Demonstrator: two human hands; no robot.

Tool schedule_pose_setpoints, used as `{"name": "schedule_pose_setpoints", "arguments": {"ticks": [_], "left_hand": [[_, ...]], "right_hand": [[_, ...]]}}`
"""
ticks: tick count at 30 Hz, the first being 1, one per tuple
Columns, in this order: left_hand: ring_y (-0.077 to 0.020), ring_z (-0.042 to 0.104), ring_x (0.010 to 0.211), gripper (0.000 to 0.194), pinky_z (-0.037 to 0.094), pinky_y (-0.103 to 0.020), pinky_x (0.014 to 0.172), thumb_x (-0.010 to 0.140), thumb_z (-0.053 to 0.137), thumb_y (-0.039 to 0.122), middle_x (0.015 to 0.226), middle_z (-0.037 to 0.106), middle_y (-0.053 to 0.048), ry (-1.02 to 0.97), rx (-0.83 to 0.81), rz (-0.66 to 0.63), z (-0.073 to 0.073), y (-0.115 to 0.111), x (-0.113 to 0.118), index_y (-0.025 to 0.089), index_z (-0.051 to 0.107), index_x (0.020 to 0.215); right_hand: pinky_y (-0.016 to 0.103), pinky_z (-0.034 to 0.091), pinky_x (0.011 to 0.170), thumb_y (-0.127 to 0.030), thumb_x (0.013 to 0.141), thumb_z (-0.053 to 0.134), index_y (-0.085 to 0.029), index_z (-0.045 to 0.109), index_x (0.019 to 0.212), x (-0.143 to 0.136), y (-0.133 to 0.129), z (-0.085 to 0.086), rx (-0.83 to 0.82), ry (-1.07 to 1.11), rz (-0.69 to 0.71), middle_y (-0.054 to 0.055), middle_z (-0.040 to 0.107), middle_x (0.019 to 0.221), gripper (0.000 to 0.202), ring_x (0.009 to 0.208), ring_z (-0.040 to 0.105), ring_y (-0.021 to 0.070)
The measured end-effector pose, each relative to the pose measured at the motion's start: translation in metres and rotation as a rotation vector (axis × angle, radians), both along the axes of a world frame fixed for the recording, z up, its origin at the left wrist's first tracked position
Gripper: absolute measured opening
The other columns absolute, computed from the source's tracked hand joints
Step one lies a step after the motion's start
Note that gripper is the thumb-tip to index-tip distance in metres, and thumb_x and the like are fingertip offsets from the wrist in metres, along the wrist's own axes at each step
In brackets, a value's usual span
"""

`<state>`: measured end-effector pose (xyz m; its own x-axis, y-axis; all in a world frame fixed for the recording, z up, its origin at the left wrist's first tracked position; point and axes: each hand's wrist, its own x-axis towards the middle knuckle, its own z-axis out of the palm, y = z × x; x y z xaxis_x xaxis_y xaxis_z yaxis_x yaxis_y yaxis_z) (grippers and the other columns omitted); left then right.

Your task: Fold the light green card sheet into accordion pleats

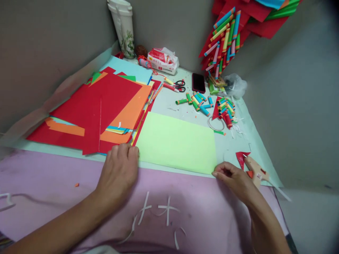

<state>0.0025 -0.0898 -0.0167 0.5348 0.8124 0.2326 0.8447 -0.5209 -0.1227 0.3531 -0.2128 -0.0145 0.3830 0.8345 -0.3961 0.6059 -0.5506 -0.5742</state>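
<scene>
A light green sheet of paper lies flat in front of me. My right hand pinches its near right corner between thumb and finger. At the near left corner rests my left hand, its fingers curled down over the edge and their tips hidden. Left of the sheet is an untidy stack of red paper and orange paper, with blue and yellow sheets showing between. A beige glue gun lies just beyond my right hand, its nozzle over a red paper scrap.
Beyond the sheet lie several small rolled paper tubes, scissors, a phone and a tissue pack. A white tumbler stands at the back left. White paper strips lie on the purple cover. A red tube-covered craft leans at the wall.
</scene>
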Motion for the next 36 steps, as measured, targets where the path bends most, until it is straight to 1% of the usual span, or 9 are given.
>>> {"name": "schedule_pose_setpoints", "arguments": {"ticks": [2,7,11,14,19,24,29,31,36], "left_hand": [[-0.0262,0.046,0.082,0.019,0.043,-0.036,0.070,0.089,0.045,0.005,0.098,0.058,-0.016,-0.074,0.025,-0.076,-0.005,0.000,-0.001,0.010,0.062,0.095],[-0.0227,0.051,0.088,0.028,0.047,-0.033,0.076,0.086,0.041,-0.002,0.100,0.058,-0.011,-0.218,-0.041,-0.280,-0.018,0.002,-0.005,0.013,0.061,0.096],[-0.0236,0.055,0.099,0.035,0.050,-0.033,0.078,0.088,0.040,0.000,0.117,0.059,-0.014,-0.202,-0.097,-0.334,-0.025,-0.002,-0.013,0.014,0.060,0.113],[-0.0260,0.055,0.112,0.039,0.051,-0.035,0.086,0.092,0.036,0.002,0.127,0.056,-0.017,-0.205,-0.042,-0.376,-0.032,-0.007,-0.020,0.013,0.056,0.124],[-0.0265,0.052,0.124,0.046,0.051,-0.037,0.097,0.093,0.035,0.001,0.132,0.054,-0.018,-0.203,0.017,-0.430,-0.043,-0.014,-0.028,0.013,0.049,0.135],[-0.0283,0.054,0.127,0.062,0.055,-0.036,0.092,0.090,0.038,-0.003,0.137,0.053,-0.021,-0.142,0.023,-0.423,-0.040,-0.015,-0.029,0.015,0.038,0.149],[-0.0310,0.054,0.129,0.072,0.055,-0.040,0.094,0.087,0.036,-0.005,0.139,0.054,-0.025,-0.120,0.023,-0.439,-0.038,-0.015,-0.028,0.014,0.025,0.156],[-0.0324,0.053,0.130,0.071,0.054,-0.041,0.095,0.087,0.034,-0.005,0.140,0.054,-0.026,-0.110,0.021,-0.444,-0.037,-0.015,-0.028,0.012,0.029,0.155],[-0.0324,0.057,0.125,0.057,0.052,-0.044,0.099,0.087,0.035,-0.003,0.134,0.061,-0.025,-0.019,0.025,-0.445,-0.026,-0.017,-0.021,0.006,0.054,0.140]], "right_hand": [[0.029,0.038,0.065,-0.043,0.081,0.063,-0.023,0.063,0.084,-0.001,0.001,0.000,-0.002,0.019,0.000,-0.002,0.057,0.076,0.020,0.072,0.052,0.0157],[0.028,0.036,0.063,-0.042,0.079,0.063,-0.023,0.062,0.081,-0.004,0.006,0.004,-0.004,0.029,-0.003,-0.003,0.057,0.073,0.019,0.069,0.050,0.0150],[0.028,0.036,0.064,-0.041,0.080,0.062,-0.024,0.063,0.082,-0.005,0.005,0.007,-0.011,0.020,0.003,-0.003,0.058,0.074,0.018,0.070,0.050,0.0151],[0.028,0.035,0.064,-0.041,0.080,0.062,-0.023,0.062,0.082,-0.004,0.004,0.007,-0.011,0.018,0.005,-0.003,0.057,0.074,0.017,0.070,0.050,0.0147],[0.028,0.034,0.063,-0.040,0.080,0.062,-0.023,0.062,0.081,-0.005,0.005,0.007,0.009,0.026,0.000,-0.003,0.057,0.074,0.017,0.069,0.050,0.0146],[0.028,0.035,0.063,-0.039,0.080,0.062,-0.023,0.062,0.081,-0.005,0.005,0.005,0.017,0.033,0.003,-0.003,0.057,0.073,0.016,0.069,0.050,0.0146],[0.028,0.035,0.062,-0.040,0.078,0.064,-0.022,0.063,0.080,-0.005,0.004,0.006,0.031,0.038,-0.013,-0.002,0.058,0.074,0.018,0.069,0.051,0.0147],[0.028,0.036,0.063,-0.041,0.078,0.064,-0.022,0.063,0.079,-0.005,0.004,0.007,0.044,0.042,-0.009,-0.002,0.059,0.074,0.018,0.069,0.051,0.0148],[0.028,0.038,0.063,-0.040,0.078,0.064,-0.022,0.065,0.080,-0.006,0.004,0.008,0.049,0.031,-0.009,-0.002,0.061,0.074,0.017,0.069,0.053,0.0151]]}}
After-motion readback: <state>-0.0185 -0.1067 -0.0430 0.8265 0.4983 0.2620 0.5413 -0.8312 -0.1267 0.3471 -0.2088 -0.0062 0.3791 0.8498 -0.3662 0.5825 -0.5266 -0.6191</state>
